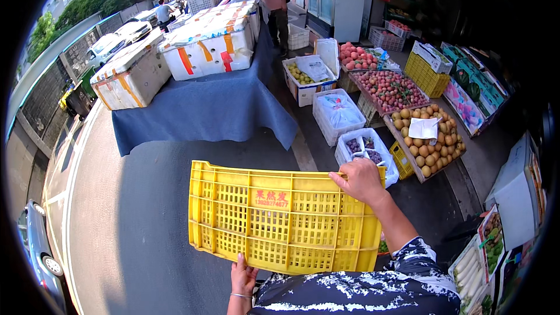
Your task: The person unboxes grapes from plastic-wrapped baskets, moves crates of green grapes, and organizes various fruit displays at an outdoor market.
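A yellow plastic lattice crate (288, 223), bearing red writing on its side, is held up in front of my body. My right hand (361, 179) grips its upper edge near the right corner, fingers curled over the rim. Below the crate, at its lower edge left of middle, my left hand (244, 273) supports it, with the thumb up against the lattice. A bracelet circles my left wrist. The crate's far side and inside are hidden. Just beyond my right hand stands a white plastic crate (345, 157) holding dark grapes in small trays.
A blue cloth-covered table (205, 105) carries taped foam boxes (210, 50). Fruit trays (389, 89), including round brown fruit (426, 153), line the right. White radishes (468, 273) lie near right. A person (272, 4) stands beyond; parked cars (41, 253) are at left.
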{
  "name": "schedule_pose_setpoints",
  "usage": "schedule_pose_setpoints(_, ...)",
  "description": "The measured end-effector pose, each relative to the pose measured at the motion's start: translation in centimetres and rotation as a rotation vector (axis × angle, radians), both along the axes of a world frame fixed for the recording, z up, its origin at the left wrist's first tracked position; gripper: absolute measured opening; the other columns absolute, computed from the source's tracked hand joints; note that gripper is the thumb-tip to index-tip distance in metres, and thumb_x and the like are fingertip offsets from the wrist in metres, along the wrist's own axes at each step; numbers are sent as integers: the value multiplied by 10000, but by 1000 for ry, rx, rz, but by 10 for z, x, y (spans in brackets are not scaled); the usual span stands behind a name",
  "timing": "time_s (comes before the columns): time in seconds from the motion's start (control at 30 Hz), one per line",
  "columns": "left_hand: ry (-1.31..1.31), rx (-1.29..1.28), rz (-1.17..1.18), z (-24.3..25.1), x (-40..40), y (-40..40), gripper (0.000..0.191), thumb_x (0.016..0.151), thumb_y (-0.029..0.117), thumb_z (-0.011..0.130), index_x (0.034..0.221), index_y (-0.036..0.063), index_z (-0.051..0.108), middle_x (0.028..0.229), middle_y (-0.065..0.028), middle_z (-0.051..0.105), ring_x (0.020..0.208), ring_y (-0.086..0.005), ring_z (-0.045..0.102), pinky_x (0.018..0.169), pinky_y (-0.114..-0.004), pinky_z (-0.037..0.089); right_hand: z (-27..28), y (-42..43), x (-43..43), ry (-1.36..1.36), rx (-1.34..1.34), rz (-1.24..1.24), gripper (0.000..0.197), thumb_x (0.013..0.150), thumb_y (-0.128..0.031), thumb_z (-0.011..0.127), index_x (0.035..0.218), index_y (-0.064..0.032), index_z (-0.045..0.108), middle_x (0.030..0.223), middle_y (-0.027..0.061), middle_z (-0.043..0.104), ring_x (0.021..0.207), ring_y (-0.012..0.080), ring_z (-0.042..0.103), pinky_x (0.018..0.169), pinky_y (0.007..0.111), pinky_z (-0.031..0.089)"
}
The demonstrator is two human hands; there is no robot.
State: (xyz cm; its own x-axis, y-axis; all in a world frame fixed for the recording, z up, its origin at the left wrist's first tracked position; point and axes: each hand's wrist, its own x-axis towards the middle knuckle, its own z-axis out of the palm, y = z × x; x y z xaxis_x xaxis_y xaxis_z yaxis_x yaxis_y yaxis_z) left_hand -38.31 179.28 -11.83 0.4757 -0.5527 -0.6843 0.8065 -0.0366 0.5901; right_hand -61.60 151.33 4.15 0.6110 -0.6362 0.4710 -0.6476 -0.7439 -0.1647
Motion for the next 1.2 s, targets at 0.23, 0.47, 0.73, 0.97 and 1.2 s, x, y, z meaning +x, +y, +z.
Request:
schedule_pose_setpoints(0.23, 31, 8, -126, -11, 37, -106, 334, 793, 314, 561, 981, 102, 384, 915, -48, 523, 745, -168, 548, 607, -318, 501, 3, -67, 10, 29, -1, -153, 344, 707, -320, 593, 500, -61, 500, 508, 106, 505, 534, 272, 517, 533, 386, 391)
schedule_pose_setpoints(0.47, 76, -17, -409, -24, 73, -193, 278, 791, 297, 574, 908, 101, 416, 693, 28, 460, 477, -52, 359, 524, -248, 454, 6, -84, 4, 66, 18, -389, 315, 705, -290, 598, 516, -53, 513, 524, 105, 512, 540, 266, 507, 537, 383, 390)
schedule_pose_setpoints(0.73, 75, 2, -715, -34, 127, -282, 343, 791, 291, 572, 982, 60, 405, 859, -51, 550, 685, -133, 549, 532, -241, 464, 21, -71, 32, 122, 14, -739, 295, 709, -250, 600, 531, -40, 494, 544, 109, 503, 566, 264, 481, 566, 369, 372)
schedule_pose_setpoints(0.97, 124, 10, -952, -22, 178, -342, 300, 786, 268, 585, 941, 76, 417, 849, -50, 550, 706, -137, 542, 629, -272, 465, 29, -45, 85, 200, 56, -1005, 309, 731, -214, 579, 530, -19, 449, 551, 138, 487, 569, 299, 461, 579, 392, 369)
schedule_pose_setpoints(1.2, 135, 82, -1117, -41, 206, -359, 406, 733, 291, 645, 949, 40, 410, 811, -54, 518, 608, -107, 494, 545, -238, 487, 25, -17, 131, 213, 118, -1191, 307, 742, -214, 567, 545, -2, 466, 551, 152, 482, 587, 313, 460, 586, 398, 367)
